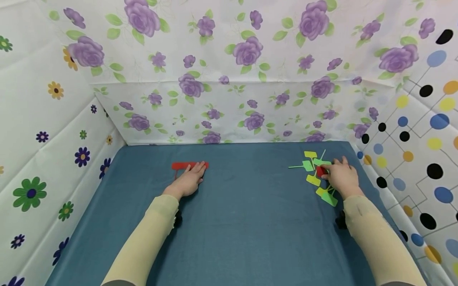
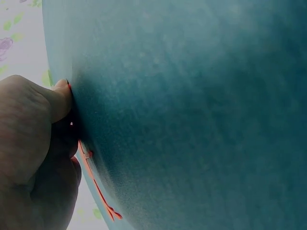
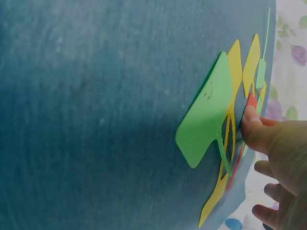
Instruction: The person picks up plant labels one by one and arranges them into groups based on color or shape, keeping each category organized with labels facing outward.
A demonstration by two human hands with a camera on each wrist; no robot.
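Observation:
At the left of the blue cloth, red tags with thin stems (image 1: 179, 165) lie in a row. My left hand (image 1: 186, 180) rests on their right part, fingers extended; in the left wrist view, its thumb touches the cloth beside a red edge. On the right, my right hand (image 1: 341, 174) pinches a red tag (image 3: 252, 99) between thumb and forefinger. Around it lies a loose cluster of flat plastic tags with thin tails, among them a large green tag (image 3: 206, 110), a yellow tag (image 1: 313, 180) and a green tag (image 1: 307, 165). Fingers hide part of both red groups.
Blue cloth (image 1: 247, 206) covers the work surface between the hands. A purple-flowered sheet (image 1: 229, 107) rises at the back. Side sheets stand left, with daisies (image 1: 39, 159), and right, with coloured dots (image 1: 422, 159).

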